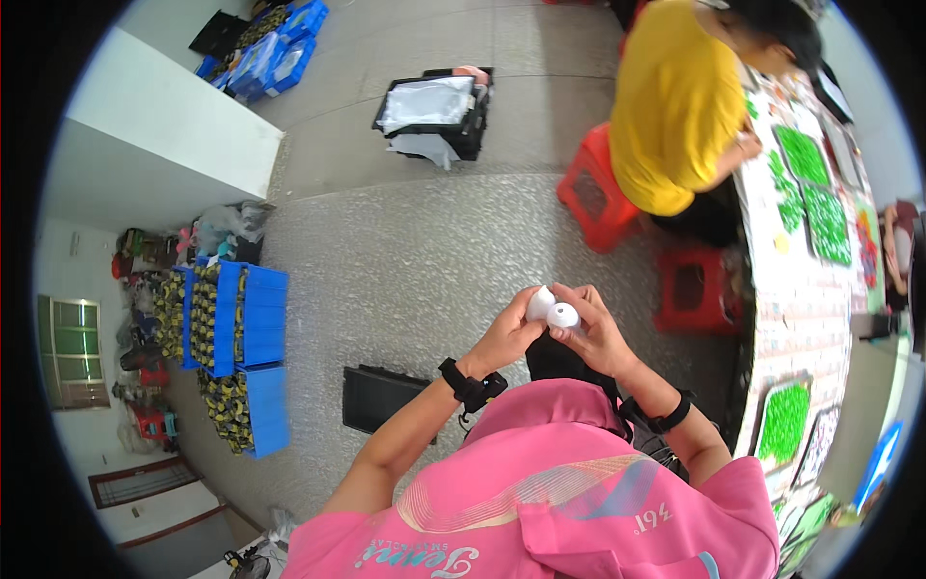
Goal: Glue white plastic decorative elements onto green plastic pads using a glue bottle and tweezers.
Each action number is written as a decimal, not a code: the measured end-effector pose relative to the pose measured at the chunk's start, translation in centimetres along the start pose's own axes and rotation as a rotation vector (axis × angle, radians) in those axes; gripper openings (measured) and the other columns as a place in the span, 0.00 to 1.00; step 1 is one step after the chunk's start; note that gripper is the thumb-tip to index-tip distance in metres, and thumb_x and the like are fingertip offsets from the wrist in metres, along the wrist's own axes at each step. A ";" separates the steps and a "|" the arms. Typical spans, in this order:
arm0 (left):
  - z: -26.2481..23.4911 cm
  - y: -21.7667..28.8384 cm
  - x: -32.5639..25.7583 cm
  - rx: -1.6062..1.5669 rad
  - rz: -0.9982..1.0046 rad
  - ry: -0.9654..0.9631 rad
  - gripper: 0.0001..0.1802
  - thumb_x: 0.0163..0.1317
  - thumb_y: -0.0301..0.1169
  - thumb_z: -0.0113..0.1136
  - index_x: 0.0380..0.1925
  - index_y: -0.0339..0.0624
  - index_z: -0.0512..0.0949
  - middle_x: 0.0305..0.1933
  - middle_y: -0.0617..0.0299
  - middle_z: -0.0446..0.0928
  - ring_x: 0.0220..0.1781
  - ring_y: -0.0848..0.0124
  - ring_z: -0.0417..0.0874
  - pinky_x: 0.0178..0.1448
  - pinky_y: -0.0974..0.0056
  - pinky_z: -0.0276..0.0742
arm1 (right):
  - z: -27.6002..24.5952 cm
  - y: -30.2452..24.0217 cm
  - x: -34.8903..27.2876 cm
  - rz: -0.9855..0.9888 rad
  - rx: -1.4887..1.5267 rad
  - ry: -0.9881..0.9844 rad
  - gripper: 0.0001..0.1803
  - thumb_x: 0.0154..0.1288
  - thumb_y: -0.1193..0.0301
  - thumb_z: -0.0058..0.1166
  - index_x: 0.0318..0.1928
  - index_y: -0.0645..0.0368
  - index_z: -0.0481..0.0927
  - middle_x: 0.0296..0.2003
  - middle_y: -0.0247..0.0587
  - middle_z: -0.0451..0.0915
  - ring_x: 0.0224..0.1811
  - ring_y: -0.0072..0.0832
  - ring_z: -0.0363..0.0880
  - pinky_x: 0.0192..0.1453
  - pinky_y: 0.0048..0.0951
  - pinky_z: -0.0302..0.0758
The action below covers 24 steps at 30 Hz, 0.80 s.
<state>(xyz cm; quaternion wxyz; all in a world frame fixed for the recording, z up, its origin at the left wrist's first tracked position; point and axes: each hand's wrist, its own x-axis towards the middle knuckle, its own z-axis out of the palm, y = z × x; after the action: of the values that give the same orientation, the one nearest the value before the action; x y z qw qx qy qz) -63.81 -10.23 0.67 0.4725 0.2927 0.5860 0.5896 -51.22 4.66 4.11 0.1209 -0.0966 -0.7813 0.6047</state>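
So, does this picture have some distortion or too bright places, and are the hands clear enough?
In the head view, the edge of the long table bows and black fills the corners; in the same view, the tabletop looks pale, partly washed out; there too, left hand and right hand look fairly clear, though the white pieces show little surface detail.

Fingers (592, 299) partly hide white pieces (562, 315); left forearm (410, 425) overlaps black tray (374, 398).

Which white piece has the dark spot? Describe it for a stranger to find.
Find the pink shirt, then the left hand and right hand above it. The rounded white piece between them on the right is it, set apart from its white neighbour by the dark spot.
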 end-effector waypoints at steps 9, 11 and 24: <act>-22.6 8.6 4.2 -0.123 0.044 0.313 0.32 0.54 0.28 0.71 0.57 0.43 0.66 0.51 0.64 0.71 0.54 0.73 0.74 0.59 0.65 0.73 | 10.7 -0.1 26.8 -0.225 0.094 -0.308 0.32 0.62 0.58 0.59 0.64 0.54 0.68 0.50 0.46 0.67 0.56 0.40 0.63 0.64 0.38 0.59; -28.0 9.5 5.0 -0.017 0.093 0.291 0.26 0.52 0.27 0.73 0.50 0.41 0.73 0.47 0.62 0.75 0.50 0.71 0.77 0.55 0.64 0.76 | 14.4 1.3 31.2 -0.416 0.093 -0.243 0.30 0.63 0.52 0.57 0.62 0.51 0.71 0.52 0.44 0.70 0.58 0.41 0.63 0.65 0.44 0.53; -39.5 13.2 13.7 0.508 0.003 -0.459 0.22 0.54 0.31 0.71 0.46 0.36 0.75 0.42 0.59 0.78 0.42 0.70 0.78 0.48 0.65 0.74 | 22.1 0.9 32.4 -0.206 0.013 0.309 0.51 0.63 0.34 0.41 0.72 0.61 0.52 0.59 0.55 0.62 0.65 0.49 0.55 0.68 0.48 0.51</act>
<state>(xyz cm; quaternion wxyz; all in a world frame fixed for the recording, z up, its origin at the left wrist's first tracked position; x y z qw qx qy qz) -107.40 -12.56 4.96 0.5031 0.5272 0.5920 0.3443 -88.78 -5.88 0.31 0.3016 -0.1071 -0.7552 0.5720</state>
